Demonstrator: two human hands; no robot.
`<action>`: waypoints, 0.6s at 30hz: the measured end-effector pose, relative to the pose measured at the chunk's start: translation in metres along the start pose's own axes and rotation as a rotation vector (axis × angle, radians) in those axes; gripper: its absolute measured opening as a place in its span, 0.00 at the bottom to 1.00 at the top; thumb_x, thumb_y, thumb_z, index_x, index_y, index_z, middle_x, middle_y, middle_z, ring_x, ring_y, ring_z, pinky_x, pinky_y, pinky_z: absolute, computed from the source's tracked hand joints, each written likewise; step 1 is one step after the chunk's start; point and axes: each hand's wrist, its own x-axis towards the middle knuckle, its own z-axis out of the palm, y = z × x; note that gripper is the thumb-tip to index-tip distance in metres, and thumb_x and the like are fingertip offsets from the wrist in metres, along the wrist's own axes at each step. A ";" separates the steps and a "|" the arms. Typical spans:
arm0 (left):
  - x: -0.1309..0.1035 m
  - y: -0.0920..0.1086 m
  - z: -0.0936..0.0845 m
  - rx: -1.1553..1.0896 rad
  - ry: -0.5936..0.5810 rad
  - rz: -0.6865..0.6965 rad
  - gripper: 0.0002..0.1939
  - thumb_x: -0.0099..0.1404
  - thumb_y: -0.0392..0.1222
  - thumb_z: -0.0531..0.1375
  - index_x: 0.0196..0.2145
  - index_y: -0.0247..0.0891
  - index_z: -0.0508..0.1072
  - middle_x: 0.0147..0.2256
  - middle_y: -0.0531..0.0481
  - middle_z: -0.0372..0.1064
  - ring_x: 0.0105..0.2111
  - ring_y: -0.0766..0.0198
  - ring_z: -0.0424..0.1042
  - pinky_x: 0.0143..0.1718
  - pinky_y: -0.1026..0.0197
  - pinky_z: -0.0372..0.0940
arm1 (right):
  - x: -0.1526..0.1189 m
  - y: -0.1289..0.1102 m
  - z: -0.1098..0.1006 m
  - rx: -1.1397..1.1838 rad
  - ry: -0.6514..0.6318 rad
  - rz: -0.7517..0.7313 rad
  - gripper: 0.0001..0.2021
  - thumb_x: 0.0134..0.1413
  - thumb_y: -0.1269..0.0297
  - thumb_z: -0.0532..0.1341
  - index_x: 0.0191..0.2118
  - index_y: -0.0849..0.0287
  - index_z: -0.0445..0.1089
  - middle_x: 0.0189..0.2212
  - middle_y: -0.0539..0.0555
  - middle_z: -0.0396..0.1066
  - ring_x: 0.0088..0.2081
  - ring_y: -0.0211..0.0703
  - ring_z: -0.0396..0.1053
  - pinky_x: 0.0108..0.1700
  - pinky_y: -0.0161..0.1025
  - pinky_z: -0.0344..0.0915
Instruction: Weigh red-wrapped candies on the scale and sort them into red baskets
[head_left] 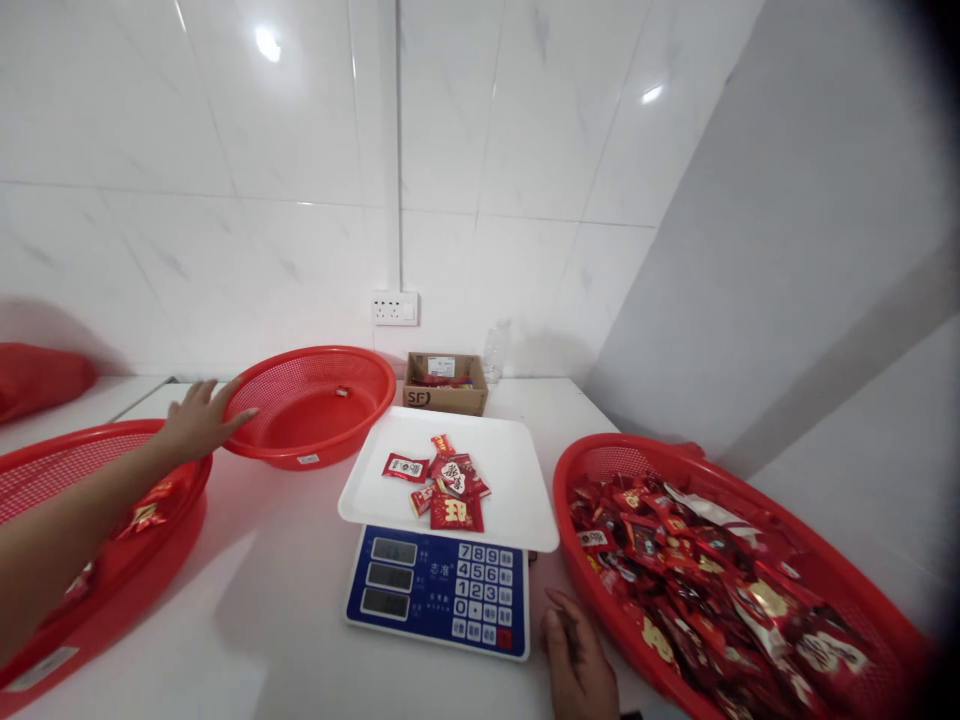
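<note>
My left hand (202, 418) is stretched out with its fingers spread, at the near left rim of the round red basket (311, 455). Only a small wrapped candy (342, 392) shows inside that basket. Beside the scale, my right hand (577, 660) rests low over the table, its fingers loosely bent and the thumb apart from them; no item shows in it. The blue and white digital scale (439, 590) carries a white tray (517, 460). A small heap of red-wrapped snacks (456, 485) lies on the tray.
A red basket (592, 450) full of red packets stands to the right. Under my left forearm is another red basket (172, 530) with some packets. Against the tiled wall are a cardboard box (446, 398), a clear bottle (495, 352) and a wall socket (395, 308).
</note>
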 end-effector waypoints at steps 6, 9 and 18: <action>-0.035 0.113 -0.022 -0.247 -0.124 0.558 0.31 0.65 0.58 0.45 0.60 0.38 0.53 0.62 0.43 0.46 0.63 0.52 0.38 0.60 0.47 0.43 | 0.001 0.003 -0.001 -0.060 -0.001 -0.008 0.28 0.49 0.41 0.54 0.44 0.60 0.70 0.41 0.59 0.73 0.42 0.49 0.71 0.43 0.39 0.67; -0.063 0.167 -0.028 -0.371 -0.312 0.746 0.34 0.65 0.59 0.45 0.62 0.38 0.47 0.63 0.41 0.44 0.63 0.53 0.40 0.60 0.48 0.45 | 0.001 0.001 -0.001 -0.047 0.023 0.002 0.28 0.48 0.40 0.54 0.43 0.61 0.70 0.40 0.59 0.74 0.39 0.48 0.72 0.39 0.37 0.68; -0.072 0.231 -0.007 -0.437 -0.374 0.853 0.31 0.62 0.51 0.55 0.59 0.37 0.55 0.57 0.37 0.55 0.57 0.48 0.54 0.56 0.46 0.51 | -0.001 -0.011 -0.001 0.003 0.013 0.009 0.29 0.47 0.39 0.55 0.42 0.61 0.71 0.38 0.60 0.74 0.38 0.48 0.72 0.35 0.35 0.68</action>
